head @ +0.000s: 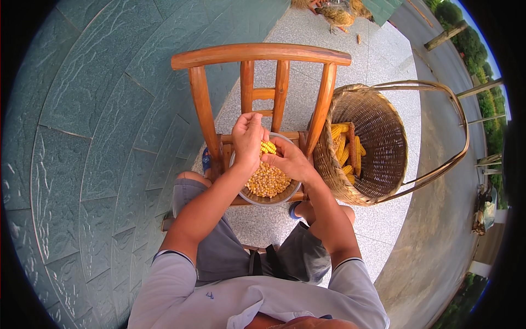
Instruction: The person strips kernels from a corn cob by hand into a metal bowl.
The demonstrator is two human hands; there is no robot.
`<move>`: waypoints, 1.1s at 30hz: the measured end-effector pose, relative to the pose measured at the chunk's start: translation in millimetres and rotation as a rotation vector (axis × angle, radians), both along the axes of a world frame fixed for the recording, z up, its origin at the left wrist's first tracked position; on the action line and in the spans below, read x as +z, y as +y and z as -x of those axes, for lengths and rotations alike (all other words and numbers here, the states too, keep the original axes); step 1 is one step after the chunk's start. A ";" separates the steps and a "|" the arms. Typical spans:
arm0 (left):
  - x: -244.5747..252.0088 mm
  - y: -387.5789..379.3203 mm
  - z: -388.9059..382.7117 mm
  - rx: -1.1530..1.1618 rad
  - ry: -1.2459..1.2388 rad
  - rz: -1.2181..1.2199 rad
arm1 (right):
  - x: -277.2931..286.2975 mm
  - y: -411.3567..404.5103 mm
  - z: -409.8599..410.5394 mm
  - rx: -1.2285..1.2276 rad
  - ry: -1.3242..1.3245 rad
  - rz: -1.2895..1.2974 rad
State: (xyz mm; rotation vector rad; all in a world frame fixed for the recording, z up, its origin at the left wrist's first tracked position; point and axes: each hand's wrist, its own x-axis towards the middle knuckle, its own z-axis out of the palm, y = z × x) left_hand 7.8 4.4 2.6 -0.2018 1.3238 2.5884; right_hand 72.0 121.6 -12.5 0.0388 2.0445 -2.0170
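Between my hands is an ear of yellow corn (268, 147), held over a round basin (296, 191). My left hand (248, 142) is closed around its left side, with the fingers bent together at the top and hiding part of the ear. My right hand (291, 159) grips its right side, thumb pointing left below it. Loose corn kernels (268, 181), yellow and pale, cover much of the basin's bottom. The basin rests on the seat of a wooden chair (261, 52), whose backrest stands on the far side from me.
Close to the chair's right side, a woven basket (380, 135) with a tall looped handle (466, 135) holds several ears of corn (342, 142) and a reddish stripped cob (352, 144). A chicken (337, 16) stands on speckled tiles at the top. Green stone tiles (98, 135) extend left.
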 end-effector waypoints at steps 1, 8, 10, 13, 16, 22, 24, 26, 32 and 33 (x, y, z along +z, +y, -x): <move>0.3 0.2 -0.3 0.001 0.000 0.000 | -0.3 -0.7 0.2 -0.010 0.016 -0.024; 1.5 0.7 -0.2 -0.010 0.019 0.011 | 5.9 -5.7 0.5 -0.042 0.046 -0.194; 0.8 -0.5 0.5 -0.012 0.024 0.005 | 11.1 -6.0 1.2 -0.018 0.061 -0.162; 0.7 -0.8 0.9 -0.016 0.011 0.009 | 8.1 -0.2 1.4 0.015 0.014 -0.027; -0.1 -0.9 1.2 -0.013 0.011 0.003 | 10.4 0.1 1.2 0.036 -0.053 0.108; 0.4 0.6 -0.2 -0.017 0.027 0.012 | 6.8 -0.3 -0.1 0.045 -0.005 0.095; 0.2 -0.2 0.0 -0.022 0.029 0.017 | 12.7 -1.6 0.5 0.035 0.047 0.094; 0.1 -2.2 0.1 -0.020 0.022 0.019 | 27.3 -1.6 2.5 0.078 -0.143 0.164; 0.3 0.2 -0.8 -0.024 0.018 -0.013 | 14.8 0.6 1.8 0.064 -0.061 0.218; 0.3 0.2 -0.8 -0.018 0.026 -0.017 | 10.3 0.0 2.0 0.064 -0.061 0.218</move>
